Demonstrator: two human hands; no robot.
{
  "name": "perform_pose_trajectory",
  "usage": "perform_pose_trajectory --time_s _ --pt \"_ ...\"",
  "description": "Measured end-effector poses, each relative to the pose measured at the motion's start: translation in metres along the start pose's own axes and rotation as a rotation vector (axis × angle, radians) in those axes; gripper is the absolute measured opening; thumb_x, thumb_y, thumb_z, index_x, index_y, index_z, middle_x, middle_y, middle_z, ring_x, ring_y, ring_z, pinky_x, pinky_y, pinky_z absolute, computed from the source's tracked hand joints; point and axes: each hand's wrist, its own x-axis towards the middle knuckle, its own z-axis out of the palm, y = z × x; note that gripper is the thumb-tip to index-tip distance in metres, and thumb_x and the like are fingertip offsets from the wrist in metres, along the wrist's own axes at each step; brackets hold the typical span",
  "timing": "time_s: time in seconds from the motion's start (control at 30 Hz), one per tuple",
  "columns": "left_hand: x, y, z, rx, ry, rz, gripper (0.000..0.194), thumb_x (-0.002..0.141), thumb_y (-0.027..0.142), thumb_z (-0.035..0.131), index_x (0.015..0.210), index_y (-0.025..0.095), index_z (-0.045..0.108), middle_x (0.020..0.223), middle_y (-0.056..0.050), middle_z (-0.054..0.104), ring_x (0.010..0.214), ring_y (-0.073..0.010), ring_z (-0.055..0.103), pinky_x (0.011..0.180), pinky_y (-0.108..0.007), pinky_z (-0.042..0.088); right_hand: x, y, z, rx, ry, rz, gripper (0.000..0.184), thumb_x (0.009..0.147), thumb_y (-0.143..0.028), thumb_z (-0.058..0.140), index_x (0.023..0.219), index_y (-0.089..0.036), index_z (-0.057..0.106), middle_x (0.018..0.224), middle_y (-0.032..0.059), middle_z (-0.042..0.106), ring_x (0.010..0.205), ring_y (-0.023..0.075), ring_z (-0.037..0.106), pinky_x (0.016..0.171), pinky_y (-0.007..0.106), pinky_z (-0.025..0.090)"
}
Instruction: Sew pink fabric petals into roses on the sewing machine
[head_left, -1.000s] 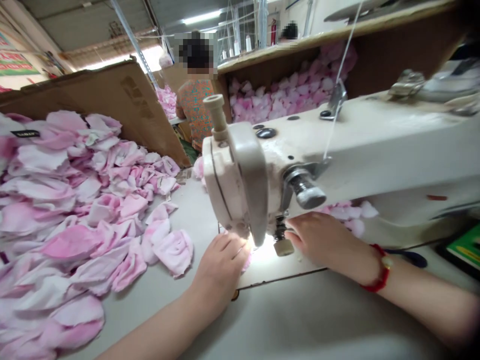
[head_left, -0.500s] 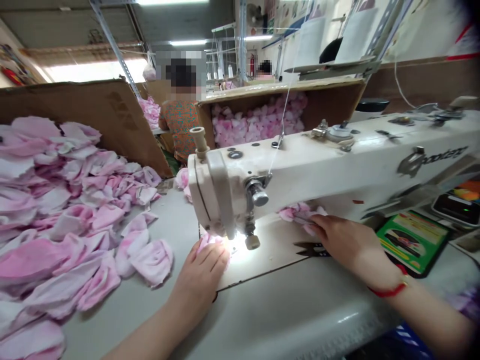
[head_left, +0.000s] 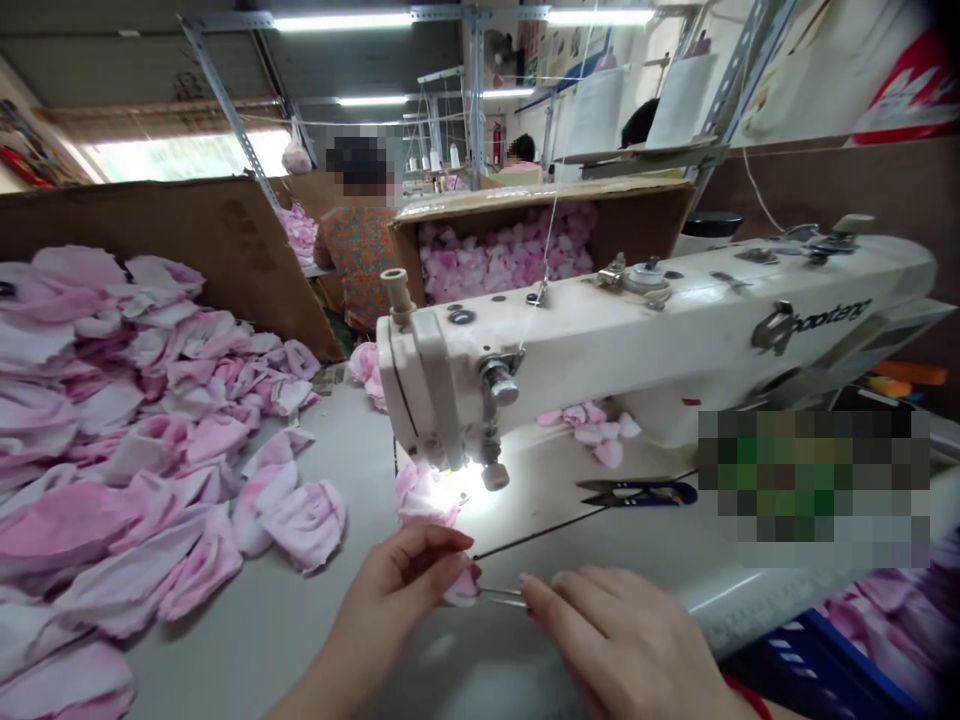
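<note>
At far left, a deep heap of pink-and-white fabric pieces (head_left: 90,480) lies on the grey surface (head_left: 352,450), soft, ragged-edged and petal-shaped, with a sheet of brown cardboard (head_left: 187,240) standing tilted behind it. Farther back, a co-worker in a floral top (head_left: 358,270) sits facing away. Next to that person, an open cardboard box (head_left: 502,260) is packed with similar pink pieces.

The left hand (head_left: 397,600) is low and in front of the machine, its fingers (head_left: 427,540) narrowly pinched on a small pink fabric piece (head_left: 463,588). A thin metal pin (head_left: 501,597) sticks out from that piece toward the right hand (head_left: 615,640), whose slightly curled fingers (head_left: 555,610) reach its end; whether they grip it, I cannot tell. A crumpled fabric piece (head_left: 427,497) lies under the lit needle area of the cream sewing machine (head_left: 600,340), whose arm carries a raised badge that reads roughly "pootang", though the lettering is unclear. Behind the needle lie loose pink scraps (head_left: 589,428), and blue-handled snips (head_left: 637,492) rest on the machine bed. At far right, a pixelated patch (head_left: 814,490) hides part of the view, above a blue crate (head_left: 832,660) holding pink fabric.
</note>
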Motion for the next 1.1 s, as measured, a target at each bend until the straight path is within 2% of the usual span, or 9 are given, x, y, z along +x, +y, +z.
perform_pose_trajectory --time_s 0.13,0.33,0.47,0.57,0.67,0.8,0.97,1.03,1.1 --pt "-0.002 -0.001 -0.004 0.032 0.080 0.080 0.016 0.070 0.027 0.063 0.080 0.016 0.062 0.064 -0.001 0.062 0.063 -0.0139 0.057 0.064 -0.024 0.045 0.001 -0.005 0.004 -0.016 0.019 -0.022 0.030 0.085 -0.011 0.028 0.086 -0.012 0.058 0.055 0.0011 0.050 0.050 0.0116 0.047 0.044 0.023 0.035" --pt "-0.005 0.001 -0.005 -0.013 0.025 0.027 0.024 0.069 0.030 0.063 0.091 0.018 0.061 0.082 -0.003 0.062 0.076 -0.0169 0.057 0.067 -0.026 0.047 -0.004 -0.006 0.008 0.028 0.013 0.051 0.024 0.085 -0.013 0.033 0.094 -0.010 0.055 0.061 0.0021 0.052 0.053 0.0125 0.047 0.047 0.025 0.034" --pt "-0.001 -0.001 -0.008 -0.003 0.077 0.045 0.024 0.066 0.027 0.066 0.087 0.017 0.061 0.074 -0.002 0.062 0.069 -0.0152 0.056 0.060 -0.023 0.046 -0.006 -0.005 0.009 0.031 -0.026 0.093 0.022 0.083 -0.015 0.038 0.098 -0.012 0.054 0.063 0.0021 0.052 0.054 0.0143 0.048 0.048 0.027 0.034" --pt "0.002 0.000 -0.009 0.028 0.131 0.061 0.024 0.064 0.026 0.066 0.086 0.017 0.062 0.074 -0.003 0.063 0.068 -0.0155 0.058 0.056 -0.022 0.044 -0.003 -0.001 0.005 0.195 -0.137 0.272 0.020 0.082 -0.021 0.041 0.098 -0.018 0.053 0.071 0.0019 0.055 0.061 0.0148 0.051 0.053 0.026 0.036" --pt "0.000 0.001 -0.005 0.081 0.113 0.135 0.021 0.063 0.022 0.063 0.083 0.017 0.063 0.080 -0.005 0.064 0.074 -0.0182 0.059 0.063 -0.024 0.046 0.004 0.002 0.004 0.448 -0.229 0.487 0.020 0.079 -0.031 0.048 0.097 -0.022 0.052 0.077 -0.0003 0.057 0.067 0.0134 0.053 0.059 0.025 0.038" --pt "-0.008 -0.003 0.004 0.162 0.067 0.224 0.031 0.062 0.013 0.056 0.093 0.019 0.059 0.087 -0.005 0.061 0.081 -0.0195 0.058 0.072 -0.028 0.046 0.016 -0.004 0.015 0.627 -0.253 0.523 0.025 0.073 -0.023 0.050 0.098 -0.025 0.052 0.080 -0.0029 0.058 0.069 0.0117 0.053 0.062 0.023 0.039" --pt "-0.013 -0.011 0.006 0.211 0.029 0.241 0.038 0.065 0.008 0.052 0.100 0.021 0.052 0.091 -0.004 0.057 0.085 -0.0186 0.055 0.074 -0.028 0.045 0.016 -0.013 0.026 0.530 -0.169 0.428 0.029 0.063 -0.010 0.039 0.086 -0.022 0.053 0.079 -0.0009 0.058 0.070 0.0125 0.054 0.062 0.023 0.041" --pt "-0.013 -0.011 0.004 0.209 0.024 0.238 0.036 0.066 0.008 0.051 0.099 0.020 0.052 0.089 -0.004 0.057 0.085 -0.0175 0.055 0.077 -0.027 0.044 0.002 -0.001 0.021 0.393 -0.112 0.407 0.035 0.064 -0.011 0.038 0.094 -0.022 0.052 0.081 0.0002 0.059 0.069 0.0130 0.056 0.061 0.023 0.043" --pt "-0.012 -0.009 0.001 0.213 0.028 0.236 0.031 0.068 0.009 0.052 0.098 0.020 0.052 0.087 -0.004 0.056 0.085 -0.0164 0.055 0.078 -0.026 0.043 -0.023 0.028 0.009 0.159 -0.033 0.405 0.038 0.068 -0.013 0.038 0.102 -0.022 0.049 0.082 0.0016 0.060 0.067 0.0134 0.057 0.057 0.023 0.044"
